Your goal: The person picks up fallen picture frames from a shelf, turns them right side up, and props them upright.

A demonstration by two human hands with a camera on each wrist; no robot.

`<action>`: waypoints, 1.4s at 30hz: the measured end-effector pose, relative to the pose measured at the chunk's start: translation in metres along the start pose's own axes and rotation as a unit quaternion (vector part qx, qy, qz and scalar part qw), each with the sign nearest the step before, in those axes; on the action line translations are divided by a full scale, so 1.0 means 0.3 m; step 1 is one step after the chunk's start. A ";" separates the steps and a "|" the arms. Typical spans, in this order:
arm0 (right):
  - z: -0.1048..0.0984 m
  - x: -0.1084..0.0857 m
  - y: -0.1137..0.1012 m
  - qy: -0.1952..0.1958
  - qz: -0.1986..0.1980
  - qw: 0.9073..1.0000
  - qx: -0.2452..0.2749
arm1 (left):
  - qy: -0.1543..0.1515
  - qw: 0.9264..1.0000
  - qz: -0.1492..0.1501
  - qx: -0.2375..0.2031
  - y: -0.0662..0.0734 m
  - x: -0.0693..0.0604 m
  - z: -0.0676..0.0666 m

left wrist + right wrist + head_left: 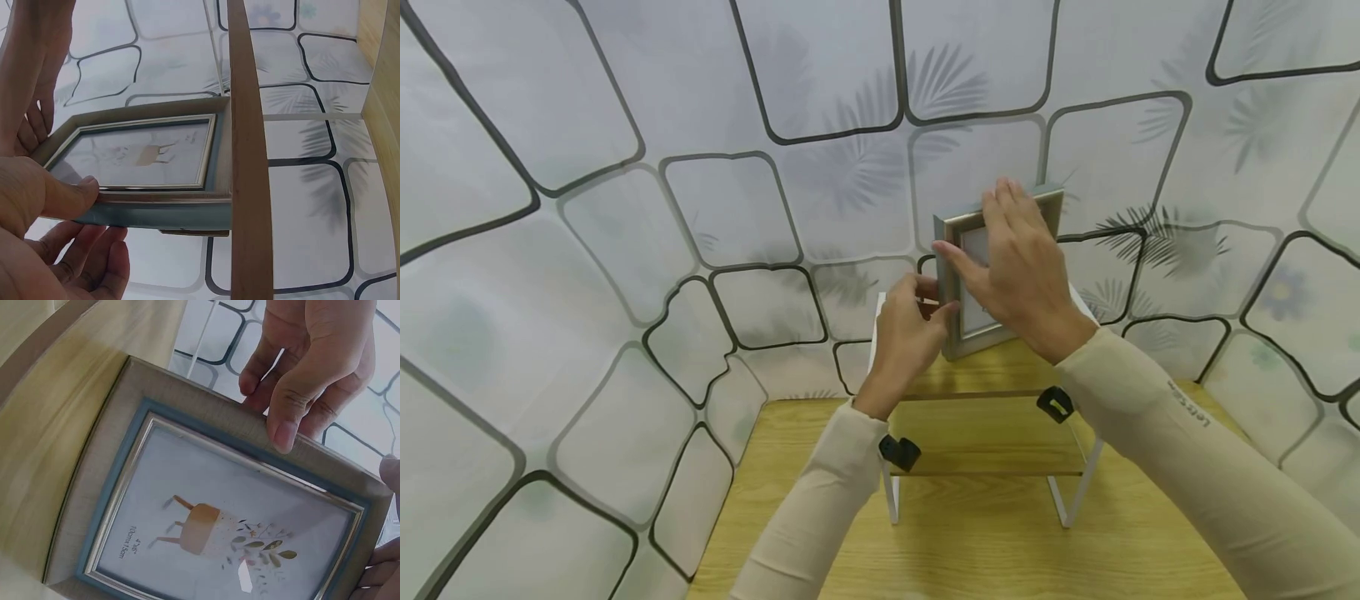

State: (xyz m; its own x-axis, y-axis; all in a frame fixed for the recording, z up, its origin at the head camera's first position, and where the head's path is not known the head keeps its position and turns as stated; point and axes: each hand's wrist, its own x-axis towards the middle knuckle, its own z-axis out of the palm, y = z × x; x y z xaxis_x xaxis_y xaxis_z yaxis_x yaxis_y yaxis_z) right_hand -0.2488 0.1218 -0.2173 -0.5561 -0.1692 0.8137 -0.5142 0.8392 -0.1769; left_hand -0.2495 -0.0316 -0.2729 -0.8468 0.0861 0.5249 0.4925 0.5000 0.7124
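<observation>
A picture frame (952,325) with a silvery-beige border stands on the wooden top board (992,371) of a small rack. Behind its glass is a print (250,531) of a brown-bodied animal with leaves, plus size lettering. At the frame's left side, my left hand (906,333) pinches the edge, thumb in front and fingers behind, as the left wrist view shows. My right hand (1022,267) holds the upper part, fingers reaching over the top edge and thumb at the upper left corner. In the head view this hand hides much of the print.
The two-level rack has white metal legs (1067,504) and a lower wooden board (992,437). It stands on a wooden table (970,550). Behind rises a wall covering (850,200) patterned with rounded squares and leaves. Black wrist devices (900,452) sit at both sleeves.
</observation>
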 end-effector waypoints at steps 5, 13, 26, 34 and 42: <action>-0.001 0.001 -0.008 -0.008 0.009 1.000 0.003 | -0.003 1.000 0.010 -0.005 0.004 -0.007 0.006; -0.003 0.002 -0.010 -0.010 0.020 1.000 -0.001 | 0.001 1.000 0.028 0.004 0.010 -0.021 0.020; -0.016 0.004 -0.006 -0.019 0.044 0.999 0.001 | 0.011 0.998 0.059 -0.003 0.030 -0.037 0.047; -0.027 0.002 0.004 -0.011 0.049 0.999 0.008 | 0.016 0.997 0.076 -0.006 0.047 -0.044 0.058; -0.042 -0.002 0.019 -0.014 0.040 0.998 0.038 | 0.019 0.995 0.101 -0.005 0.058 -0.049 0.068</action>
State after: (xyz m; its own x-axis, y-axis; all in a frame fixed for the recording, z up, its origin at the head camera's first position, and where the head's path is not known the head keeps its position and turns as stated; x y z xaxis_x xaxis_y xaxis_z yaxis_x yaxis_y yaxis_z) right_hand -0.2433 0.1333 -0.2119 -0.6157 -0.1185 0.7790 -0.5142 0.8096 -0.2833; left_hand -0.2325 -0.0067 -0.2777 -0.7228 0.1515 0.6742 0.6535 0.4671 0.5956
